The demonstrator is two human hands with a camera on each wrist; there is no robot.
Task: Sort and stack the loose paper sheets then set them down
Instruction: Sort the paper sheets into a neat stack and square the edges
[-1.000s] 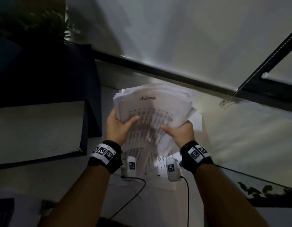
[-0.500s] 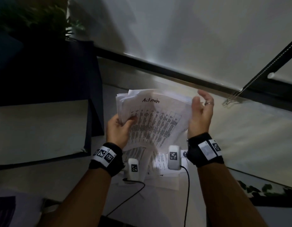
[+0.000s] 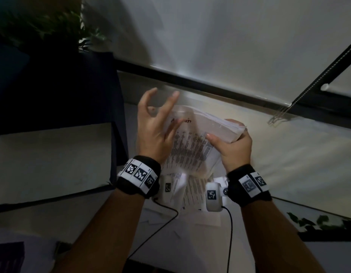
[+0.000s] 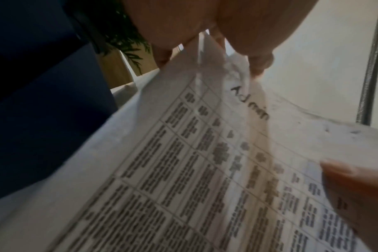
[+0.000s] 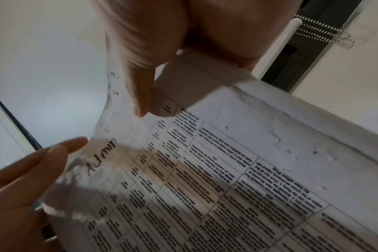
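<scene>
Two hands work above a pale tabletop (image 3: 288, 154) by a white wall, a plant (image 3: 52, 26) at its far left corner. The right hand (image 3: 234, 146) has its grip clamped on a paper stack (image 3: 190, 146) held in mid-air; the left hand (image 3: 153, 125), fingers spread, brushes its top edge. More sheets (image 3: 194, 192) lie beneath.

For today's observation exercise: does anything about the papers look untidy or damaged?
Yes. The stack in the right hand is uneven, its edges crumpled and out of line. More sheets lie scattered below the wrists, not yet gathered.
</scene>
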